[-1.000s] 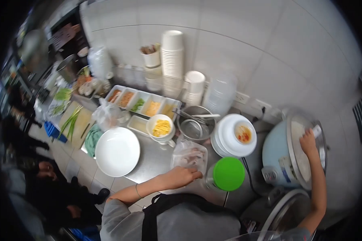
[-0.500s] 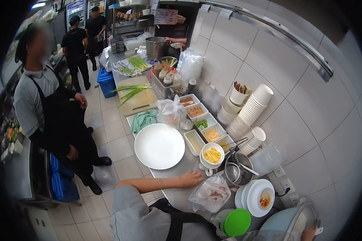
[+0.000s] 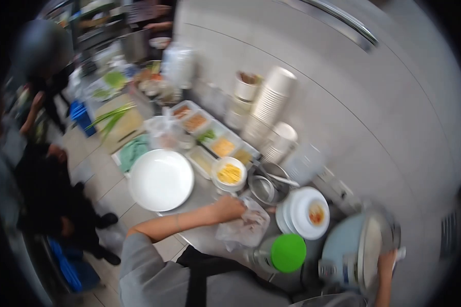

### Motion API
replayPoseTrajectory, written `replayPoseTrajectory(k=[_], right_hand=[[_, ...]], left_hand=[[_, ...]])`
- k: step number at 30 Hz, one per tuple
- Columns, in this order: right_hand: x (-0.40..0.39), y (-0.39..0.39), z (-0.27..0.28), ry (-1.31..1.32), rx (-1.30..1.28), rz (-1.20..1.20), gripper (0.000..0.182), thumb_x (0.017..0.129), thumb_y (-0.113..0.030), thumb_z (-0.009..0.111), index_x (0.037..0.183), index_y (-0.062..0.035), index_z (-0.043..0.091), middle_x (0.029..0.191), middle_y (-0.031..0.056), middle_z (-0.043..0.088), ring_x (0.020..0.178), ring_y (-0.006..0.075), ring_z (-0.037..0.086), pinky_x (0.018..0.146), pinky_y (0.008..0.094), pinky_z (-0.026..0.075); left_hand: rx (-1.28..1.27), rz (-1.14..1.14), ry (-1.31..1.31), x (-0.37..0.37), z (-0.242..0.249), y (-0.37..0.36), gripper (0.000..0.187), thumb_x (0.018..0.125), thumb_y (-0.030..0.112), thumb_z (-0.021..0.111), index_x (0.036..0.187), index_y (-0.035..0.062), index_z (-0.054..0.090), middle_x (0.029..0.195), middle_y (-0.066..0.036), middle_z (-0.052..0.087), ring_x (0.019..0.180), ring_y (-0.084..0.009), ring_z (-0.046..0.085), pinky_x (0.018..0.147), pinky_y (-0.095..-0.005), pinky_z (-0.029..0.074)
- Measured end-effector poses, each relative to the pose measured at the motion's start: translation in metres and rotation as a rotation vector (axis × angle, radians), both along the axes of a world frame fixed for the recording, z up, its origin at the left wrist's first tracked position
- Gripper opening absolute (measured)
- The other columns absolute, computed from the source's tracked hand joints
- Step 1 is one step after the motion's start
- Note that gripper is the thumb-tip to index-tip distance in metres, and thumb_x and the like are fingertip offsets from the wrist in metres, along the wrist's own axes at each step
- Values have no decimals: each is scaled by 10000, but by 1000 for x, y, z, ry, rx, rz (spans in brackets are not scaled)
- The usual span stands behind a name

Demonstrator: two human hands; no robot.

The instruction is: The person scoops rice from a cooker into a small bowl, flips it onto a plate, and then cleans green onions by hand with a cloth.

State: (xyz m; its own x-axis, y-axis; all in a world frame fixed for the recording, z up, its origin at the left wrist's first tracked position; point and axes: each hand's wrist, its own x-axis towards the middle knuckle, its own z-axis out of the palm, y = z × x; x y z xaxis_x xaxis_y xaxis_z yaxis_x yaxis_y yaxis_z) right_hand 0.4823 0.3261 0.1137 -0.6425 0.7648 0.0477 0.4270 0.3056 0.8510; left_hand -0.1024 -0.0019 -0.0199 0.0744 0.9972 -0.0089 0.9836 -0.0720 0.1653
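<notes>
My left hand [image 3: 229, 209] is low over the steel counter, at the upper edge of a clear plastic bag [image 3: 248, 225] with pale contents. Its fingers are smeared by motion. Just beyond it sits a white bowl [image 3: 229, 174] of yellow strips. At the far right, my right hand [image 3: 386, 261] is closed around a white handle-like piece [image 3: 401, 253] beside the pale lid [image 3: 372, 250] of a large round light-blue cooker [image 3: 338, 250]. Most of that piece is hidden in the hand.
Near me stand a green-lidded tub [image 3: 288, 253], stacked white plates [image 3: 302, 214] and metal pots [image 3: 266, 185]. A big white plate [image 3: 161, 180], ingredient trays [image 3: 223, 147] and a cutting board [image 3: 128, 125] lie farther left. Paper cups [image 3: 271, 102] line the wall. A person [image 3: 51, 179] stands left.
The view has swung right and blurred. My left hand, earlier flat on the counter by the mug, now sits against the plastic bag. More of the cooker and my right arm shows.
</notes>
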Motion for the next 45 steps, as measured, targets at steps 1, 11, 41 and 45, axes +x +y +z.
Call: replayPoseTrajectory(k=[1, 11, 41, 45], right_hand=[[1, -2, 10, 58, -11, -37, 191, 736, -116, 502, 654, -67, 668, 695, 134, 628, 785, 269, 598, 1014, 466, 256], [-39, -44, 83, 215, 200, -24, 159, 727, -166, 524, 659, -103, 654, 733, 98, 638, 849, 229, 570, 863, 360, 356], [-498, -92, -59, 308, -614, 259, 182, 774, -184, 563, 906, -132, 678, 939, 40, 652, 882, 258, 628, 669, 442, 452], [-499, -82, -86, 310, -666, 125, 173, 770, -182, 572, 899, -131, 676, 958, 44, 638, 839, 256, 626, 627, 435, 453]], left_hand=[[81, -26, 14, -1, 14, 2, 355, 731, 302, 637, 985, 65, 568, 893, -91, 602, 822, -244, 611, 645, -371, 500], [240, -130, -57, -3, 103, 18, 347, 728, 190, 647, 1033, 56, 553, 861, -95, 589, 807, -273, 597, 664, -375, 486], [306, 14, 246, -25, -31, 172, 123, 748, 104, 538, 835, 120, 624, 894, -69, 525, 906, -244, 514, 700, -355, 479], [357, -13, 183, -24, -30, 166, 61, 724, 103, 564, 777, 110, 595, 874, -53, 527, 908, -239, 498, 689, -361, 459]])
